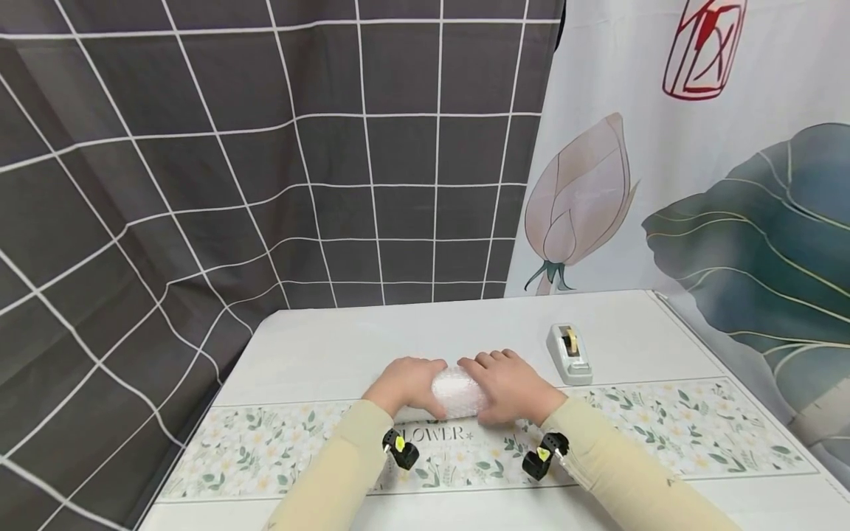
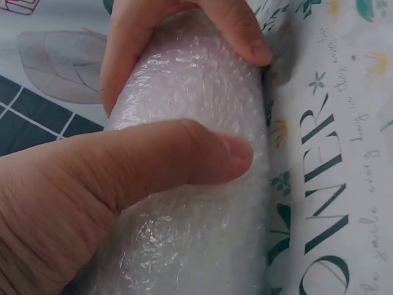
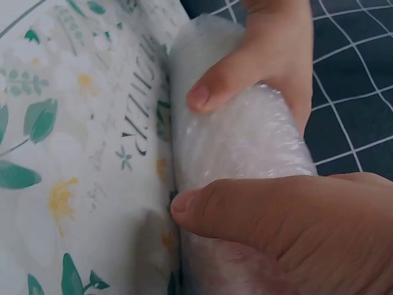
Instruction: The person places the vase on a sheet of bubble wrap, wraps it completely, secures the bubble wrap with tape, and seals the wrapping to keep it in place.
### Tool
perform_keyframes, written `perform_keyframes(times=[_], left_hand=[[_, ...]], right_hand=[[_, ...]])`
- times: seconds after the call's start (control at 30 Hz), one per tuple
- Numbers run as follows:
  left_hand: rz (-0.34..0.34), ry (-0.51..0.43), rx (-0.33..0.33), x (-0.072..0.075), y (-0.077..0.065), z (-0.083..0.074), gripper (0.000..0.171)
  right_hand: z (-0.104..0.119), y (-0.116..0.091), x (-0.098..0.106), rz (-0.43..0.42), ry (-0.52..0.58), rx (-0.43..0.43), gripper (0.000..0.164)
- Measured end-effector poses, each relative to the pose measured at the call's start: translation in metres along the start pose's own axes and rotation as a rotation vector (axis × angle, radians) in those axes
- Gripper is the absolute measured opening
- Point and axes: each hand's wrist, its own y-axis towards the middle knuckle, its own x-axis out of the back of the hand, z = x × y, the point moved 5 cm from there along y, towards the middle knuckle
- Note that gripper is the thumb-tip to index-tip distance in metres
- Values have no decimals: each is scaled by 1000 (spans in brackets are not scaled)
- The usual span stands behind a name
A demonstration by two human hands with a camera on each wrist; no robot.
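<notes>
A bubble-wrapped roll lies crosswise on the table, and whatever is inside the wrap cannot be made out. My left hand grips its left part, with the thumb laid over the near side, as the left wrist view shows along the bubble wrap. Around the right part my right hand holds on, its thumb on the near side close to the tablecloth. A short stretch of wrap shows between the two hands. The fingers on the far side are partly hidden by the roll.
A white tape dispenser stands behind and to the right of the right hand. The white tablecloth has a floral band across it. A dark grid curtain and a white flower-print curtain hang beyond the table.
</notes>
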Motion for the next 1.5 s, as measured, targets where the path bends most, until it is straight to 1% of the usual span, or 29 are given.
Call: perform_keyframes(times=[0.1, 0.2, 0.3, 0.37, 0.47, 0.6, 0.67, 0.77, 0.83, 0.93, 1.03, 1.1, 1.23, 1.37, 1.5], left_hand=[[54, -84, 20, 0, -1, 1, 63], [89, -129, 28, 0, -1, 2, 60], [100, -159, 29, 1, -1, 3, 59], [94, -155, 19, 1, -2, 3, 61], [52, -100, -17, 1, -2, 4, 75], [-50, 40, -82, 1, -7, -1, 91], [-99, 103, -104, -1, -10, -3, 94], [-147, 174, -108, -2, -12, -4, 97], [-178, 208, -112, -3, -13, -4, 98], [-214, 251, -113, -4, -13, -4, 98], [-239, 281, -112, -5, -14, -4, 97], [-249, 292, -113, -5, -14, -4, 96], [-256, 311, -111, -8, -14, -4, 90], [-273, 321, -114, -9, -12, -4, 83], [-268, 314, -112, -9, -10, -2, 82]], right_hand=[[1, 0, -2, -10, -17, 6, 88], [1, 1, -3, -14, -14, 11, 88], [1, 3, -4, -26, -3, 20, 84], [0, 4, -4, -29, 5, 20, 79], [-2, 8, -6, -7, 23, 2, 73], [-5, 13, -7, 44, 61, -32, 69], [-7, 15, -8, 61, 90, -44, 68], [-9, 19, -11, 99, 127, -64, 66], [-11, 21, -13, 147, 165, -92, 65], [-14, 23, -14, 239, 246, -158, 62], [-17, 23, -16, 324, 320, -227, 63], [-18, 23, -17, 365, 363, -257, 64], [-20, 23, -19, 408, 428, -287, 68], [-22, 24, -19, 408, 442, -288, 72], [-20, 22, -14, 348, 394, -224, 80]])
